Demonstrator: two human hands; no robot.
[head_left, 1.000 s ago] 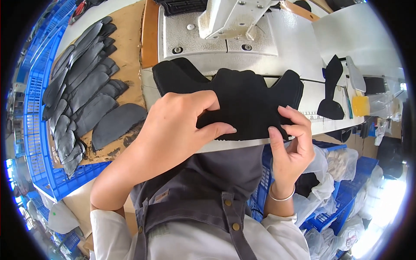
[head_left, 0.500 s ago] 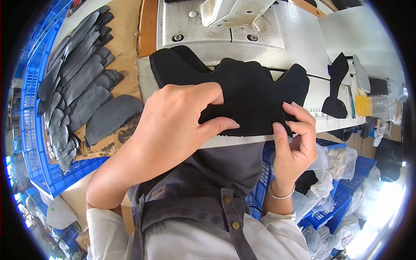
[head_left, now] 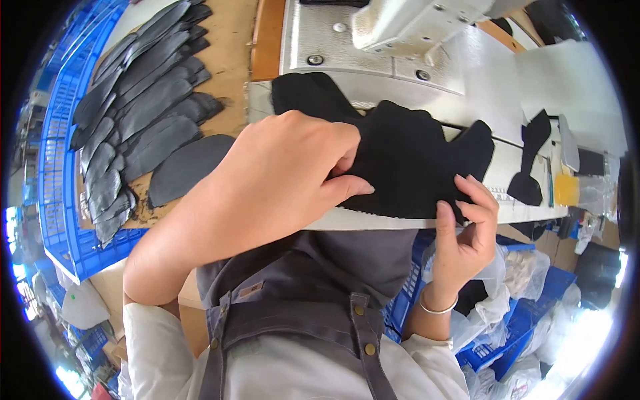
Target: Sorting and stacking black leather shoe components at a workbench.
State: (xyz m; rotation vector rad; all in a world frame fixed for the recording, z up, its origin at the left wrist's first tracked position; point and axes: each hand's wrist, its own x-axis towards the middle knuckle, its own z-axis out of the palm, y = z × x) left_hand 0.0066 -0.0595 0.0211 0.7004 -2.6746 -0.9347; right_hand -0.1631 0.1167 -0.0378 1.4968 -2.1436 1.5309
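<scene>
Black ribbed fabric pieces [head_left: 407, 167], cut with a wavy outline and seemingly layered, lie at the front edge of the white machine table. My left hand [head_left: 283, 160] is closed on them at the left, thumb along the lower edge and fingers curled; what its fingertips pinch is partly hidden. At the lower right corner, my right hand [head_left: 470, 230] grips the same fabric between thumb and fingers. Just beyond the fabric is the light metal body of a sewing machine [head_left: 407, 27]. A narrow black cut piece [head_left: 531, 157] rests farther right on the table.
At left, several dark curved pieces [head_left: 143, 133] overlap on a brown board [head_left: 230, 110], beside a blue plastic crate [head_left: 57, 173]. A yellow item [head_left: 567, 191] sits at the table's right end. Below right are plastic bags [head_left: 527, 270] and another blue crate [head_left: 547, 300].
The whole view has shifted, so the table and fabric appear farther right. Both hands keep their hold on the fabric, and the left fingers look more curled.
</scene>
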